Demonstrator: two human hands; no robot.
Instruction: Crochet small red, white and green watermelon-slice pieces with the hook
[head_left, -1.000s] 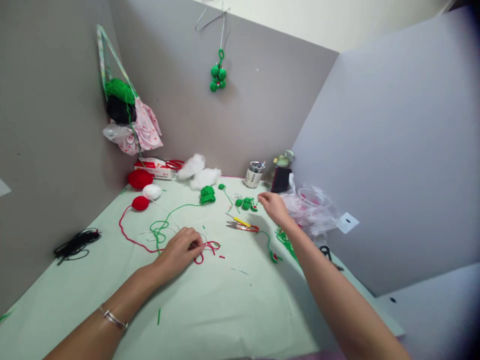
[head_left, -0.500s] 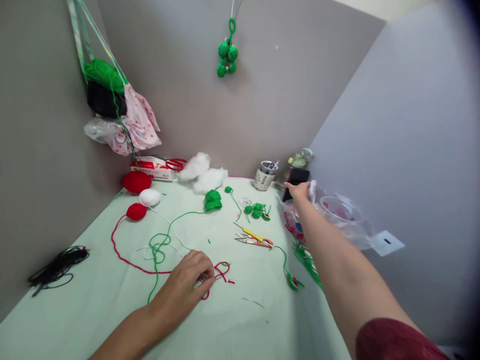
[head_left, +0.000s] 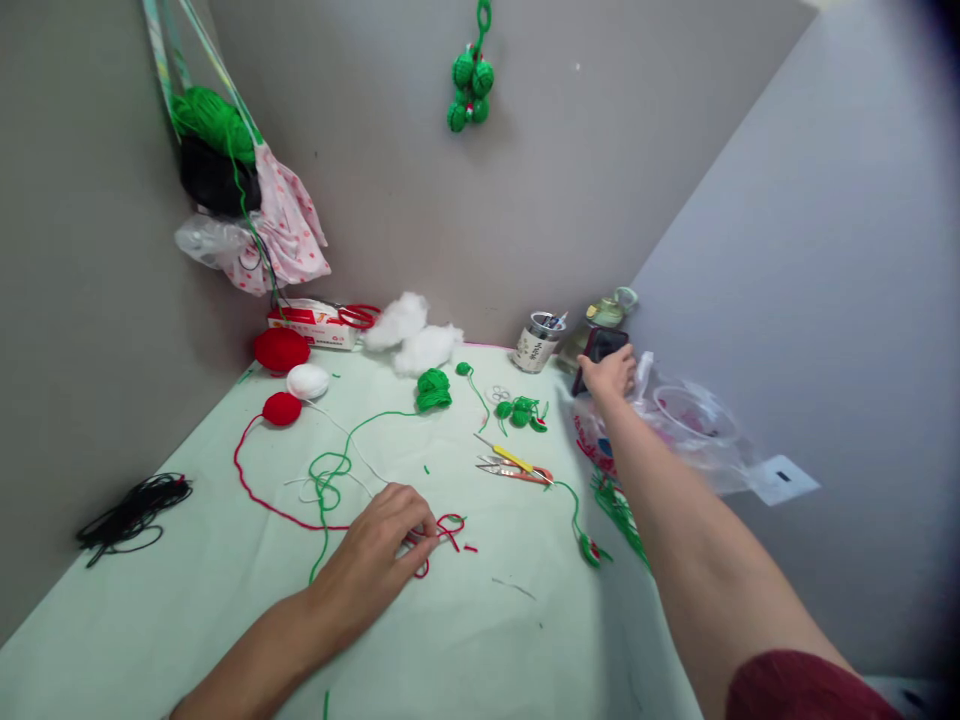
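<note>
My left hand [head_left: 397, 535] rests low over the table, its thumb and fingers pinched on red yarn [head_left: 450, 530] whose loops show around the fingertips. The yarn runs left to a small red ball [head_left: 282, 409]. At the back right, my right hand [head_left: 609, 372] is stretched out to a dark phone [head_left: 600, 350] that leans by a glass bottle [head_left: 609, 308], its fingers around the phone's right and lower edge. Between the hands lie a yellow-handled hook [head_left: 513, 459] and orange-handled snips [head_left: 534, 474]. Loose green yarn [head_left: 330, 475] curls behind my left hand.
White stuffing [head_left: 427, 350], a red and white box [head_left: 315, 325] and a pen tin [head_left: 538, 342] line the back. Black cord [head_left: 135, 515] lies left. Clear plastic packaging [head_left: 697, 420] sits beside my right forearm. A bag [head_left: 285, 220] and green ornament [head_left: 470, 90] hang above.
The view has tilted down slightly, so things appear higher and a little to the right. My right hand's fingers have shifted further round the phone's side. My left hand keeps its pinch.
</note>
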